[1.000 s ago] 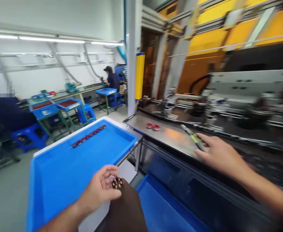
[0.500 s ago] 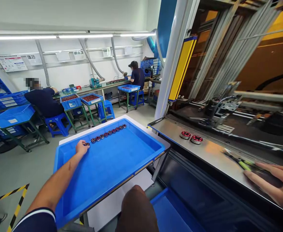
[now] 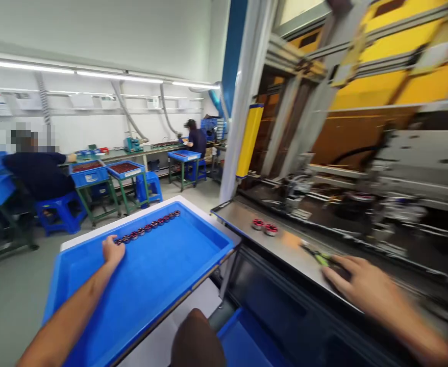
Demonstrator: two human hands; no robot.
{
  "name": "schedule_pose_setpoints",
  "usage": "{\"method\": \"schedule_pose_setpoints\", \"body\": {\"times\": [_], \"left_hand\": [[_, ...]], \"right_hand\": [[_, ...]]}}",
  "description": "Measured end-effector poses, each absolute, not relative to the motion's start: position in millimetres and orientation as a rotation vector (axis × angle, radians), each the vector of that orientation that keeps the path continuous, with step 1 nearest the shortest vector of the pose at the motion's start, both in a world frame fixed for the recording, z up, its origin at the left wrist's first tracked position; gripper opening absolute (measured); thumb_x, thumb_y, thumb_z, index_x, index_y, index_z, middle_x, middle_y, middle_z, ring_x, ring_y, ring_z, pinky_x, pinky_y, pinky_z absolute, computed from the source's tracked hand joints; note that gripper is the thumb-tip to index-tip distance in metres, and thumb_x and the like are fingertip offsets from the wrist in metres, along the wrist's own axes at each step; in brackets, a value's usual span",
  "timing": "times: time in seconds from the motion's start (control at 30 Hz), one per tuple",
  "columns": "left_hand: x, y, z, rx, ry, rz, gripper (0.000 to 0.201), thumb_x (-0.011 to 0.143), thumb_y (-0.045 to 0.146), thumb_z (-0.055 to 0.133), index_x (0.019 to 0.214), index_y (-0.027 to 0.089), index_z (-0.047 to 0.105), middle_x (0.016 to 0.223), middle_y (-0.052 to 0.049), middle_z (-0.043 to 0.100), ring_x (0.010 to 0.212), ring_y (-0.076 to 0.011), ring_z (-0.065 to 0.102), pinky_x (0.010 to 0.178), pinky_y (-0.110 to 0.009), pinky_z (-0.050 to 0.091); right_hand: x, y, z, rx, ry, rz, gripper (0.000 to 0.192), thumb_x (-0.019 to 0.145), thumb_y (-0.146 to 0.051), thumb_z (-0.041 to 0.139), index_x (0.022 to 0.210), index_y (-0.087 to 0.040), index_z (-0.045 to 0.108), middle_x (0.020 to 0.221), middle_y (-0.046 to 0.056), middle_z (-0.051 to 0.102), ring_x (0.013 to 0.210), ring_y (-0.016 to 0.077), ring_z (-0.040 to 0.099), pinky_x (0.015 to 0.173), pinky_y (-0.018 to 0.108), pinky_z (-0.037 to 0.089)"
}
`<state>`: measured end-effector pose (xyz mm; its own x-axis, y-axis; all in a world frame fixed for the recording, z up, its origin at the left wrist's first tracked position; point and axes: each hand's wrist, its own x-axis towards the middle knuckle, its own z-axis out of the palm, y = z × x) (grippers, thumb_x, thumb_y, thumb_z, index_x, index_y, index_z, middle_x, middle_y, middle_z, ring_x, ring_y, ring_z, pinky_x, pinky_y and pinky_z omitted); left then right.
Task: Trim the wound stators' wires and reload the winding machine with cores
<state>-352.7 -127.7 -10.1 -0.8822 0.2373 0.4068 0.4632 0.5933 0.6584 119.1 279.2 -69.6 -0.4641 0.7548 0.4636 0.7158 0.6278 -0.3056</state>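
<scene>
In the blue tray (image 3: pixel 143 285), my left hand (image 3: pixel 113 250) pinches a small round motor stator (image 3: pixel 119 242), partly hidden by the fingers. That stator sits at the near left end of a row of several stators (image 3: pixel 148 228) along the tray's far wall. On the metal ledge to the right, my right hand (image 3: pixel 356 280) is closed around the black and green handles of pliers (image 3: pixel 321 258), whose tips point toward the machine. This hand is a little blurred. Two stators with red windings, a left one (image 3: pixel 257 224) and a right one (image 3: pixel 271 230), stand beyond the plier tips.
An open machine with metal fixtures (image 3: pixel 302 186) stands behind the ledge (image 3: pixel 239 216), with a yellow upright bar (image 3: pixel 250 140) at its left. Another blue bin (image 3: pixel 247 336) is below. Across the room, two people sit near blue trays of parts (image 3: pixel 126 169).
My left hand has brought its stator up against the end of the row, closing the gap. The view has turned right; my right hand stays at the pliers.
</scene>
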Motion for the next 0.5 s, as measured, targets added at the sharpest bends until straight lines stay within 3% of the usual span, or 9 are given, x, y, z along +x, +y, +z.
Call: {"method": "schedule_pose_setpoints", "body": {"times": [0.13,0.27,0.43,0.5], "left_hand": [[-365.4,-55.4,-7.0,-0.737,-2.536,-1.214,0.040,0.089,0.034,0.065,0.124,0.016,0.058,0.128,-0.012,0.060,0.107,-0.0260,0.063,0.095,-0.049,0.051],[-337.1,26.6,20.4,-1.239,-2.367,-1.336,0.052,0.074,0.036,0.069,0.121,0.017,0.058,0.124,-0.013,0.062,0.103,-0.0294,0.064,0.095,-0.045,0.050],[-261.3,108.6,37.2,-1.738,-2.205,-1.363,0.025,0.075,0.024,0.069,0.099,0.021,0.065,0.088,-0.003,0.073,0.089,-0.0250,0.070,0.086,-0.037,0.054],[-238.8,138.0,34.9,-1.885,-2.217,-1.319,0.018,0.085,0.025,0.067,0.100,0.016,0.065,0.089,-0.003,0.071,0.084,-0.0206,0.070,0.084,-0.040,0.055]], "right_hand": [[111.0,261.5,-47.8,-1.239,-2.393,0.032,0.032,0.088,-0.030,0.061,0.112,-0.012,0.070,0.118,0.018,0.068,0.108,0.0280,0.064,0.098,0.042,0.048],[106.0,251.6,-33.1,-1.286,-2.426,-0.023,0.028,0.096,-0.036,0.061,0.116,-0.016,0.063,0.120,0.008,0.065,0.108,0.0225,0.063,0.094,0.045,0.052],[100.0,239.7,-23.8,-1.285,-2.398,-0.024,0.026,0.097,-0.035,0.060,0.116,-0.018,0.063,0.120,0.008,0.065,0.104,0.0208,0.065,0.091,0.042,0.055],[96.7,240.2,-22.7,-1.286,-2.371,0.009,0.028,0.096,-0.036,0.061,0.118,-0.017,0.063,0.120,0.008,0.065,0.104,0.0212,0.065,0.090,0.043,0.056]]}}
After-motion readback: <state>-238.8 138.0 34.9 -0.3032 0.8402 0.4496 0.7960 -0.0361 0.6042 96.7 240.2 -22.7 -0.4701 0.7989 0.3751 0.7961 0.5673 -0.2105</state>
